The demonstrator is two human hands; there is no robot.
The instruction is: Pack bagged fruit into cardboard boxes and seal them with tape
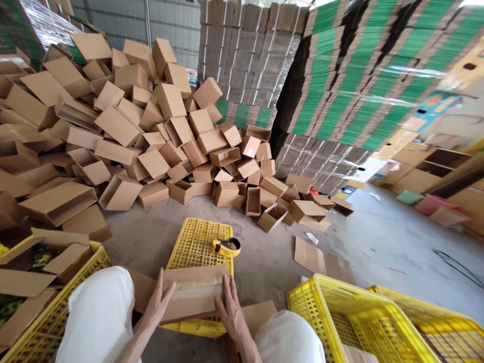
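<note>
A cardboard box (194,300) with a clear strip of packing tape along its top seam rests on an upturned yellow plastic crate (200,232) between my knees. My left hand (157,302) grips the box's left end, fingers stretched along the side and thumb toward the top. At the opposite end, my right hand (231,308) holds the box with its fingers over the right edge. Beyond the box, a yellow and black tape dispenser (226,247) lies on the crate near its right side.
A heap of open cardboard boxes (151,121) spreads across the floor ahead. Strapped stacks of flattened cartons (340,91) rise behind. On the left, a yellow crate (60,312) holds an open carton with dark and yellow items. Yellow crates (363,312) stand to the right.
</note>
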